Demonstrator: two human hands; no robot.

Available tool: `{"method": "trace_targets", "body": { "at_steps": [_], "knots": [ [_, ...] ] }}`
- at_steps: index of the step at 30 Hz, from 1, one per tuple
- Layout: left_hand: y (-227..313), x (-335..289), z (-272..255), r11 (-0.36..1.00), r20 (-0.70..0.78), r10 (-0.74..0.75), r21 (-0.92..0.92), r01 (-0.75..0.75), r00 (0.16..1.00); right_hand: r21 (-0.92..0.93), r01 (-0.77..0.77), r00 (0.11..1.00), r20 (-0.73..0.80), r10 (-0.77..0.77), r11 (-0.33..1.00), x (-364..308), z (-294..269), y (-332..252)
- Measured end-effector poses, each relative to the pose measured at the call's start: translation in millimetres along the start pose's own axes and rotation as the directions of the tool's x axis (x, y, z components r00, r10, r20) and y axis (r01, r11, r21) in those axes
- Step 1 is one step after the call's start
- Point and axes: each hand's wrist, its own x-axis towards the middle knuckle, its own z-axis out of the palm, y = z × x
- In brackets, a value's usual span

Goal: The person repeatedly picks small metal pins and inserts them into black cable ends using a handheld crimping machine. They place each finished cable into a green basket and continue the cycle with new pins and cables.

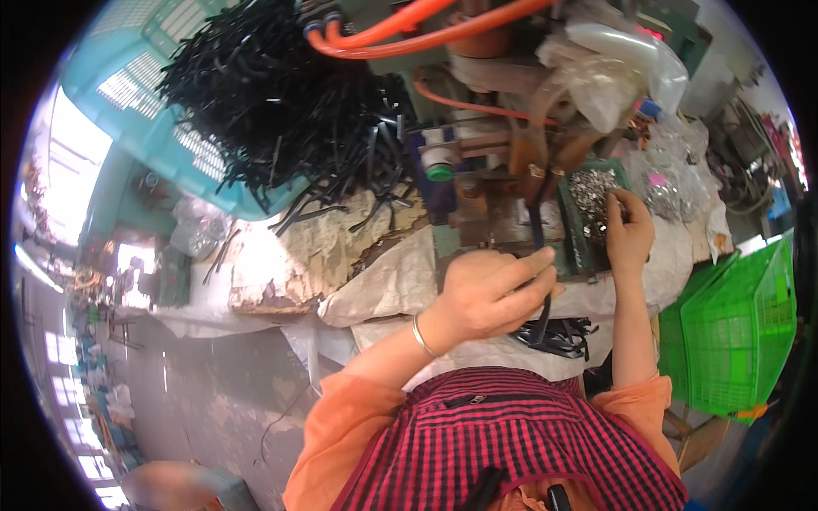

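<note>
In front of the machine, my left hand [498, 291] is closed around a narrow black strip [537, 228]. One end of the strip reaches up under the machine's working head [535, 175], and the other hangs below my fingers. My right hand [630, 234] is over the right edge of a dark green tray [575, 234] filled with small shiny metal pieces [591, 194]. Its thumb and fingertips are pinched together; what they hold, if anything, is too small to make out. A small bunch of black strips [562, 336] lies by the bench's front edge, below my left hand.
A large tangled heap of black strips [281, 102] spills from a light blue crate [128, 81] onto the bench at left. Orange hoses [409, 38] cross above the machine. Clear plastic bags [673, 166] lie at right, beyond a green crate [733, 328].
</note>
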Motion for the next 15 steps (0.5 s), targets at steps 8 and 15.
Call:
{"method": "trace_targets", "body": {
  "at_steps": [8,15],
  "knots": [
    [-20.8,-43.0,-123.4,0.71,-0.296,-0.25,0.592,0.382,0.922,0.116,-0.182,0.983,0.013,0.182,0.976,-23.6,-16.4,3.2],
    [-190.0,-144.9,-204.6,0.316,0.226,-0.729,0.949,0.024,0.646,0.215,-0.098,0.994,0.065,0.086,0.972,-5.5,8.9,-45.0]
  ]
}}
